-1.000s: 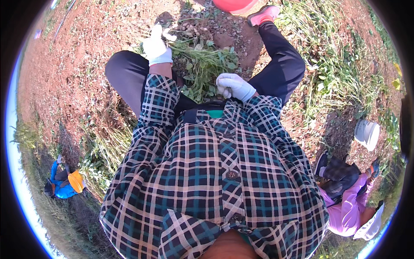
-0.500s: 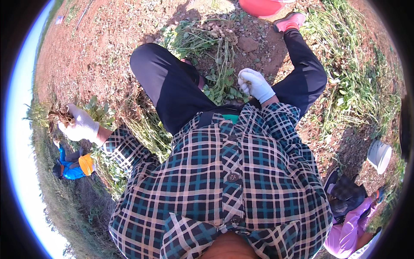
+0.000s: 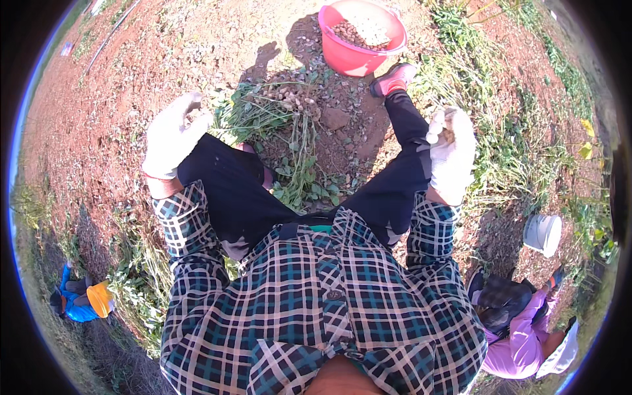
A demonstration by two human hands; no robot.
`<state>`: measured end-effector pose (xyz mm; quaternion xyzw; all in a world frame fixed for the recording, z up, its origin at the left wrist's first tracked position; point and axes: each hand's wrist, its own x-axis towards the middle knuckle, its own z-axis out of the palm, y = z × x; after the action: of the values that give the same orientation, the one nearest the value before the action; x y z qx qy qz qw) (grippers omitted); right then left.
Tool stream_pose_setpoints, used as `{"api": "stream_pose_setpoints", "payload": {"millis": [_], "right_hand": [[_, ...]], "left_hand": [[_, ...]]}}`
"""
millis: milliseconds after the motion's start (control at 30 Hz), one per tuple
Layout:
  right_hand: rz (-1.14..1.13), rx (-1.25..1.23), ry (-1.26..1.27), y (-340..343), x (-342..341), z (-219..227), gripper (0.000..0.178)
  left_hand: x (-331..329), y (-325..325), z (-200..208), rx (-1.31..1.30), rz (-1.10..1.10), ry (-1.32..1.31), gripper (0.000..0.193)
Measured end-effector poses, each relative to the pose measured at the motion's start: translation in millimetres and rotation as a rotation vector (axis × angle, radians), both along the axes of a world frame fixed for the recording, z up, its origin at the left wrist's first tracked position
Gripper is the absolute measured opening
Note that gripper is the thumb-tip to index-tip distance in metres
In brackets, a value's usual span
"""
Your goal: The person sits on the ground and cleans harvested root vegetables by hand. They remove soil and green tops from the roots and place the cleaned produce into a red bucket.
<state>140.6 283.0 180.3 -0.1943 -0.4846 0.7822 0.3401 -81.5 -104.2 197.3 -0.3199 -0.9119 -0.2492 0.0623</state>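
Both my hands wear white gloves and are raised over my knees. My left hand is beside my left knee, its fingers bent and apart from the thumb, with nothing visible in the gap. My right hand is above my right leg, fingers curled in; a small brownish patch shows at them, and I cannot tell whether it is dirt or a held thing. Between my legs lies a heap of pulled green peanut plants, with a cluster of peanuts at the root ends.
A pink-red bucket partly filled with peanuts stands ahead, past my right shoe. Leafy plants lie along the right. A white bucket stands near a person in pink; another in blue is far left beside an orange bucket.
My left hand has come in from the far left, and the uprooted plant it held is gone from it. My right hand has risen and moved right. The bucket's inside has come into view.
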Motion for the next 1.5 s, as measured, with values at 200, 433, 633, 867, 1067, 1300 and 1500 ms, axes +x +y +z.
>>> {"api": "stream_pose_setpoints", "payload": {"millis": [200,433,633,867,1067,1300,1500], "right_hand": [[-0.617,0.463,0.536,14,0,144,0.027],[-0.645,0.697,-0.025,87,-141,86,0.027],[0.009,0.881,-0.627,22,-150,-176,0.057],[1.002,0.665,-1.241,-93,15,-396,0.054],[0.533,-0.015,-0.974,-57,-68,-276,0.041],[0.55,0.153,-1.095,-38,-82,-313,0.075],[0.298,-0.099,-1.123,-76,-119,-319,0.071]], "left_hand": [[-65,87,-19,-0.159,-0.208,-0.034,0.043],[-64,123,-22,-0.229,-0.322,-0.244,0.049],[-48,108,-10,-0.19,-0.271,-0.171,0.038],[-32,85,-5,-0.076,-0.35,-0.104,0.037],[-13,70,6,-0.109,-0.299,-0.096,0.038],[-24,64,-1,-0.028,-0.324,-0.128,0.038],[-31,68,-11,0.101,-0.337,-0.226,0.038]]}}
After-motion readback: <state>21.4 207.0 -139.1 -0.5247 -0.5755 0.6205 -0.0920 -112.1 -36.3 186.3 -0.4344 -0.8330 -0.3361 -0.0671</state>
